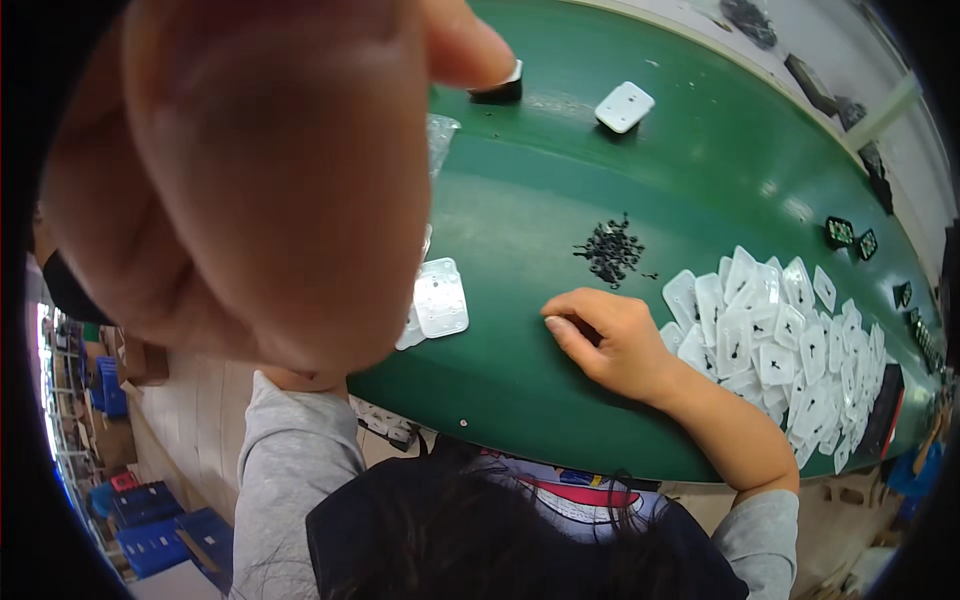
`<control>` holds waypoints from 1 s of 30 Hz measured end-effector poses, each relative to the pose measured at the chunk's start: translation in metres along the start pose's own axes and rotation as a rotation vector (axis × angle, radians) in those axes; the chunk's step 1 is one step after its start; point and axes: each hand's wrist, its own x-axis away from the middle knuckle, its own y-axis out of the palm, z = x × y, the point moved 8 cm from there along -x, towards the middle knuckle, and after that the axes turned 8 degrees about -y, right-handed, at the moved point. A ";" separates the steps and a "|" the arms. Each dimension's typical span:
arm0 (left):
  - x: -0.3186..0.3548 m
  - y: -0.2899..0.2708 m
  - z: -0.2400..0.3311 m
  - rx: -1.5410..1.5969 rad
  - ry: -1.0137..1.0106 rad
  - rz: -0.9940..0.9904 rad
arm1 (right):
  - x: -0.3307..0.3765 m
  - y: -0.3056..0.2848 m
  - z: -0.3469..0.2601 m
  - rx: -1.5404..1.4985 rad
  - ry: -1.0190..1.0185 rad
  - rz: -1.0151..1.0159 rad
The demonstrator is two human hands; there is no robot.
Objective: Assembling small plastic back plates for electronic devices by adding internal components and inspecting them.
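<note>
Looking down at the green bench (520, 380), we see the right hand (615, 345) resting near the middle of the near edge, its fingers half curled and the thumb close to the index finger; we see nothing between them, but a very small piece could be hidden, so we cannot tell whether it grasps something. The left hand (270, 180) is held up very close to our view, large and blurred, and its grip we also cannot tell. Just beyond the right fingers lies the heap of small black pieces (611, 252), loosely poured, we think so that the fingertips can reach it with little movement. The many white plastic plates (780, 340) are piled beside the right forearm, toward the right end of the bench; many show a black mark in the middle, and being thin, they probably overlap to save place. Some other white plates (441, 298) lie close to the near edge, at the left, partly covered by the raised hand. This hand is the main thing in the way: it hides the left part of the bench and most of a clear bag (440, 140). Toward the far edge we find a white-topped black box (625, 107), and along the right side some small black cases (839, 232).
</note>
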 end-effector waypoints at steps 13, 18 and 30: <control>0.014 -0.023 -0.032 -0.176 -0.415 0.098 | 0.001 0.009 -0.005 0.209 -0.126 -0.010; 0.096 -0.074 -0.123 -0.694 -0.768 -0.261 | 0.001 0.013 -0.010 0.231 -0.123 -0.031; 0.212 -0.143 -0.222 -0.698 -1.469 -0.396 | 0.002 0.011 -0.010 0.236 -0.136 -0.018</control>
